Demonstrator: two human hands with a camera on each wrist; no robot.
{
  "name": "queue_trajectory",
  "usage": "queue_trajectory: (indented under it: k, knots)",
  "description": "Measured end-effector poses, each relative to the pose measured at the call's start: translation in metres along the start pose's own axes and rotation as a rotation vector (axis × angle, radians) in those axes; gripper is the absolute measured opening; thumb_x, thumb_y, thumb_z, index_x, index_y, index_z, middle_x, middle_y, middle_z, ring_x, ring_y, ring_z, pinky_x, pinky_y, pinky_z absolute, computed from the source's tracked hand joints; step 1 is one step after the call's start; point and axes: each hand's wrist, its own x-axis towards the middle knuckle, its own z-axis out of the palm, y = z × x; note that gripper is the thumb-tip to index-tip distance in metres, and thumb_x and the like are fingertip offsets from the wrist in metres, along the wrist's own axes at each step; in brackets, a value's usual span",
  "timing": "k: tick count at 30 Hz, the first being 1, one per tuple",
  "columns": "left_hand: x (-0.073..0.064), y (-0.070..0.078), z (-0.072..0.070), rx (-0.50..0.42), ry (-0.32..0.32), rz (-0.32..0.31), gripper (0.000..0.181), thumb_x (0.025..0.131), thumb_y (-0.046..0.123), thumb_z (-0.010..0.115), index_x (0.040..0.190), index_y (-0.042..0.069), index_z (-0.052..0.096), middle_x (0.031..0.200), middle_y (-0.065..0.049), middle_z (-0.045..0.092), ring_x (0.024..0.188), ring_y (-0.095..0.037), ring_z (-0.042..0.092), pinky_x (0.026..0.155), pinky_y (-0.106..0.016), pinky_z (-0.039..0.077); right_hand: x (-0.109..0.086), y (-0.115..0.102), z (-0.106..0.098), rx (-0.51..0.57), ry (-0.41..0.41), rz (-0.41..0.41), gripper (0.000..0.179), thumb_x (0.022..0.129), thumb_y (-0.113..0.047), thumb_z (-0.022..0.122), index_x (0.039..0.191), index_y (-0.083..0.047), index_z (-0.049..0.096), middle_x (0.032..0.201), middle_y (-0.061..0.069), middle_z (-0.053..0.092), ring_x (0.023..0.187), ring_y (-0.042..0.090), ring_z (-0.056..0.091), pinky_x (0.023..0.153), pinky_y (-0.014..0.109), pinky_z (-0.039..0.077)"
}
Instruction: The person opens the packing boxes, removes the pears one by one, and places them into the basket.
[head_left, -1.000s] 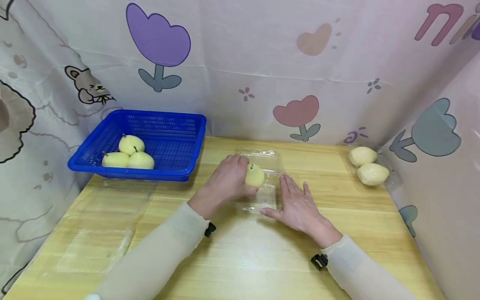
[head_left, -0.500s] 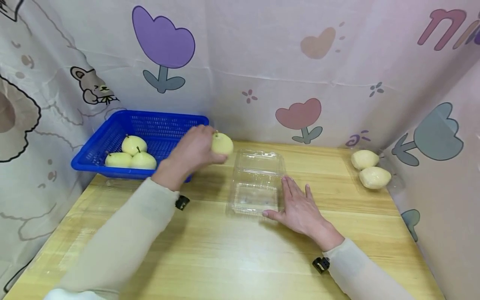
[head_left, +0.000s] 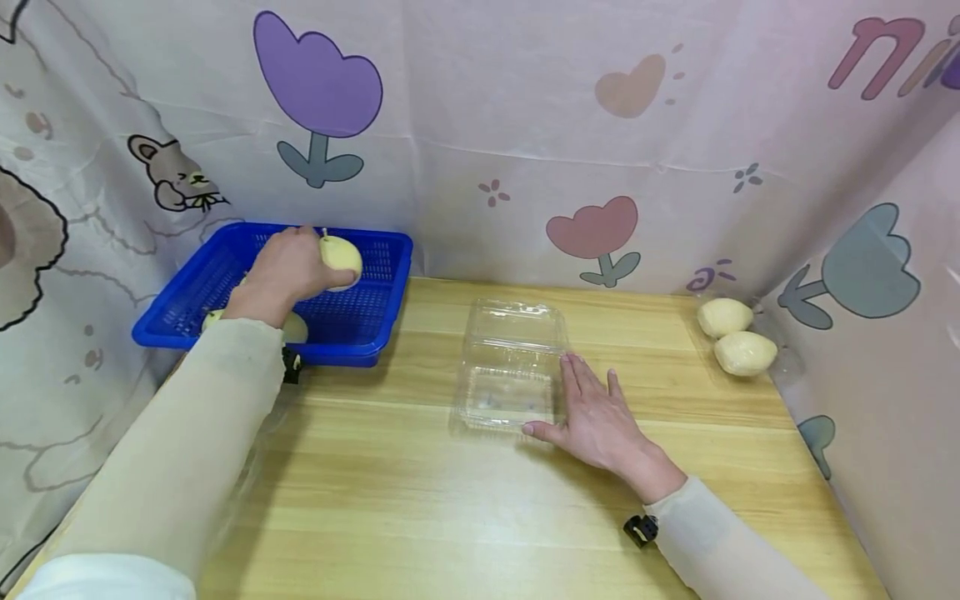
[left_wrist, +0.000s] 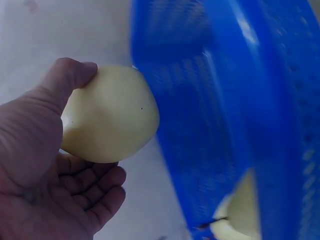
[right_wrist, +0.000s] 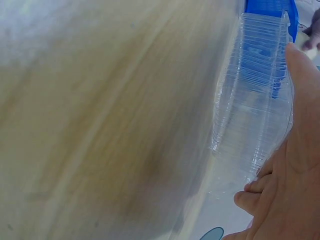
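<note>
Since the earlier frame, the left hand (head_left: 281, 271) has swung from mid-frame to the left side of the head view, carrying a pale yellow pear (head_left: 342, 260) over the blue plastic basket (head_left: 360, 354), while the right hand (head_left: 596, 417) stays beside the clear plastic clamshell (head_left: 513, 396) near the frame's centre. Judging from this, the step in hand is shifting the pear over to the basket; the next move seems to call for lowering it inside the rim and easing the grip without knocking the other pears (left_wrist: 242, 212). Only the left wrist view shows how it is held: thumb on one side, some fingers (left_wrist: 112, 202) curled beneath; where the index lies, I cannot tell. From the head view, the right hand's fingers lie straight against the clamshell, thumb spread apart; the right wrist view adds its ribbed side wall (right_wrist: 260, 75), hard to make out from above
</note>
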Motion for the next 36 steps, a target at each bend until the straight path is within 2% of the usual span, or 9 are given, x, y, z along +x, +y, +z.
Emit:
queue_trajectory:
  k: [4,7,14,22,29,36]
  knots:
    - [0.006,-0.019,0.01,0.025,-0.015,-0.065,0.093,0.091,0.052,0.072,0.138,-0.023,0.043,0.124,-0.041,0.053,0.112,-0.056,0.049,0.104,-0.071,0.043,0.0,0.0,0.0,0.004,-0.006,0.004,0.133,0.083,-0.096,0.042,0.167,0.003,0.012,0.175,0.021,0.016,0.162,0.037,0.02,0.126,0.074,0.011]
    - [0.009,-0.031,0.017,0.056,-0.023,-0.114,0.097,0.092,0.053,0.072,0.141,-0.026,0.04,0.129,-0.046,0.049,0.12,-0.061,0.047,0.111,-0.072,0.039,0.0,0.0,0.001,0.003,-0.006,0.004,0.132,0.084,-0.096,0.043,0.167,0.003,0.012,0.175,0.021,0.016,0.162,0.037,0.02,0.126,0.074,0.011]
    - [0.009,-0.053,0.028,0.098,-0.068,-0.169,0.094,0.095,0.053,0.069,0.136,-0.027,0.043,0.132,-0.052,0.044,0.124,-0.067,0.042,0.109,-0.074,0.039,0.0,0.0,0.001,0.001,-0.007,0.009,0.133,0.083,-0.098,0.039,0.167,0.001,0.011,0.175,0.02,0.015,0.162,0.036,0.02,0.127,0.072,0.011]
    - [0.008,-0.06,0.034,0.115,-0.101,-0.179,0.086,0.096,0.05,0.068,0.128,-0.028,0.05,0.129,-0.053,0.048,0.122,-0.067,0.045,0.109,-0.073,0.04,0.001,0.0,0.001,-0.01,-0.014,0.008,0.132,0.084,-0.097,0.038,0.167,0.002,0.011,0.175,0.02,0.014,0.161,0.037,0.021,0.127,0.072,0.011]
    - [0.011,-0.064,0.04,0.135,-0.126,-0.185,0.077,0.097,0.051,0.068,0.12,-0.022,0.06,0.118,-0.045,0.062,0.112,-0.062,0.057,0.105,-0.07,0.045,0.001,0.0,0.0,-0.009,-0.017,0.011,0.132,0.084,-0.097,0.039,0.167,0.001,0.011,0.176,0.02,0.014,0.161,0.037,0.021,0.127,0.072,0.011]
    - [0.013,-0.067,0.045,0.129,-0.13,-0.2,0.076,0.095,0.05,0.07,0.121,-0.021,0.059,0.115,-0.042,0.064,0.106,-0.058,0.062,0.097,-0.068,0.05,-0.001,-0.001,0.0,-0.005,-0.024,0.015,0.131,0.084,-0.097,0.039,0.167,0.001,0.011,0.176,0.02,0.013,0.161,0.038,0.02,0.127,0.072,0.01]
